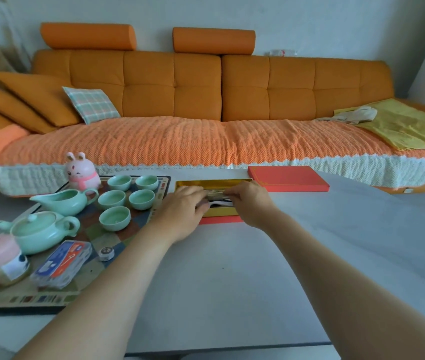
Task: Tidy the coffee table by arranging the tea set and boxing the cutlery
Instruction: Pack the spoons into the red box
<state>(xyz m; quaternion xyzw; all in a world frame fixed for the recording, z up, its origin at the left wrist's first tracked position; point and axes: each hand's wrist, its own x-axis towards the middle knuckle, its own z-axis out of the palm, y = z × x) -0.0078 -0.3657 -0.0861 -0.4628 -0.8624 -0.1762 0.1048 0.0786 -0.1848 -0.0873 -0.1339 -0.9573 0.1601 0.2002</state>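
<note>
Both forearms reached mid-frame: left hand (183,209) and right hand (249,202) met over the gold-lined box (215,183) on the counter (232,268), fingers pinching cutlery (219,202) inside. Best laid flat and parallel before fitting the red lid (288,178), right of it.

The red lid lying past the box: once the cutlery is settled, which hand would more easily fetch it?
Probably the right hand. The red lid lies on the table just beyond and to the right of the open gold-lined box, nearest that hand. The left hand would have to cross over the box.
</note>
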